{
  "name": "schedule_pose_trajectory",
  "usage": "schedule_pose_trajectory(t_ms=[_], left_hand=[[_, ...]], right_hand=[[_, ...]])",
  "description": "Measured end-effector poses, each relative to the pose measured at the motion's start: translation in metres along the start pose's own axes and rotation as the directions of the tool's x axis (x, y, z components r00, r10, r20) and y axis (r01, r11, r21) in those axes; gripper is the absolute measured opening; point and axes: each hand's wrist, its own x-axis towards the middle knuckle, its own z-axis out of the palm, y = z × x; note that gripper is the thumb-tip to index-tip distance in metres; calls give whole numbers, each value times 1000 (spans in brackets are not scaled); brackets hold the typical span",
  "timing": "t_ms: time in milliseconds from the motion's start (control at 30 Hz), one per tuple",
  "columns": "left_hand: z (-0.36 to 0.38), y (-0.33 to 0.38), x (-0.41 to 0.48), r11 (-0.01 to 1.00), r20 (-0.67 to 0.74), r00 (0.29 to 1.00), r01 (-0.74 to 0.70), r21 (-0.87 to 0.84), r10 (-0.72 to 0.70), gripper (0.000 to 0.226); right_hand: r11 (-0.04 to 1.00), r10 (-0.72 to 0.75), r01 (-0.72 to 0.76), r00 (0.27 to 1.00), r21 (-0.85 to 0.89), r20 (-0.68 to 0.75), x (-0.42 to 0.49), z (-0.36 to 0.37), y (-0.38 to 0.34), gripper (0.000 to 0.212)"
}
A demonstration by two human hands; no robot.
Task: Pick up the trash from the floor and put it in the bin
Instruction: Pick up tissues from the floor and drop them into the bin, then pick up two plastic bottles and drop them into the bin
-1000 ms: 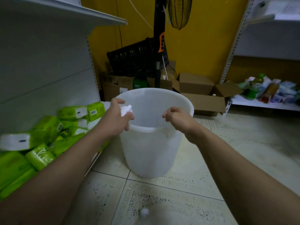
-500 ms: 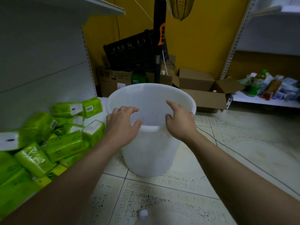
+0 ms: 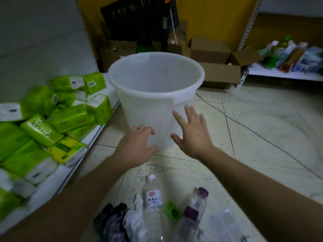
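Pale speckled tiled floor (image 3: 262,137) fills most of the view. White metal shelving unit (image 3: 43,41) along the left; its low shelf carries a loose heap of bright green plastic-wrapped tissue packs (image 3: 70,117).

White translucent round plastic bin (image 3: 153,100) stands upright on the floor, centre frame, just beside the shelf edge, mouth towards the camera. Open brown cardboard boxes (image 3: 220,74) sit behind it against the yellow wall. Low white shelf (image 3: 283,75) at far right holds mixed packets and bottles, blurred.

Left hand (image 3: 138,145): in front of the bin's lower wall, fingers loosely curved, nothing in it. Contact with the bin: cannot tell.
Right hand (image 3: 194,135): fingers straight and spread wide, palm down, over the bin's lower right side, nothing in it. Contact: cannot tell.

Trash lies on the floor at the bottom edge, between the two forearms, on the camera's side of the bin and apart from it:
- clear plastic bottle with white cap and white label (image 3: 153,199), lying on its side, cap towards the bin;
- clear plastic bottle with purple cap and purple label (image 3: 194,212), just to its right, also lying down;
- dark crumpled plastic bag (image 3: 111,222), at left;
- white crumpled wad (image 3: 136,220), between bag and first bottle, material unclear;
- small green wrapper (image 3: 172,211), between the two bottles.
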Motion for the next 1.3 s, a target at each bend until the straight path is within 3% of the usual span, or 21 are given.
schedule_pose_trajectory(t_ms=[133,233,367,533,633,700,767,833,900,1033,1167,1300], left_hand=[[48,6,-30,985,140,976,172,-25,-167,47],[84,-3,-66,958,304,909,282,57,-286,60],[120,-10,-111,919,397,833,386,82,-385,77],[147,2,-141,872,352,801,473,122,-484,105],[155,11,-144,865,392,773,475,164,-498,110],[160,14,-147,855,421,752,498,143,-508,109],[162,18,-150,855,440,747,508,104,-498,110],[164,18,-151,859,448,751,506,81,-485,110],[163,16,-150,855,447,750,514,72,-488,110],[163,14,-150,832,453,728,552,57,-514,110],[159,17,-147,800,458,706,600,19,-540,110],[149,22,-144,799,433,734,600,-52,-523,109]], right_hand=[[987,51,-60,996,146,68,-44,40,-9,69],[973,180,-210,949,92,259,-80,71,-3,71],[914,348,-405,791,5,503,-124,96,22,75],[771,566,-633,632,-68,529,-141,100,63,67],[628,564,-778,455,-1,689,-141,101,61,70],[624,505,-781,406,2,762,-148,110,49,60],[664,469,-747,426,9,774,-158,120,38,59],[746,446,-666,513,12,733,-164,130,33,68],[750,455,-661,544,26,705,-164,136,28,69],[641,499,-764,486,72,718,-161,138,15,65],[600,507,-794,468,93,723,-167,143,3,102],[604,476,-792,446,87,758,-162,140,3,111]])
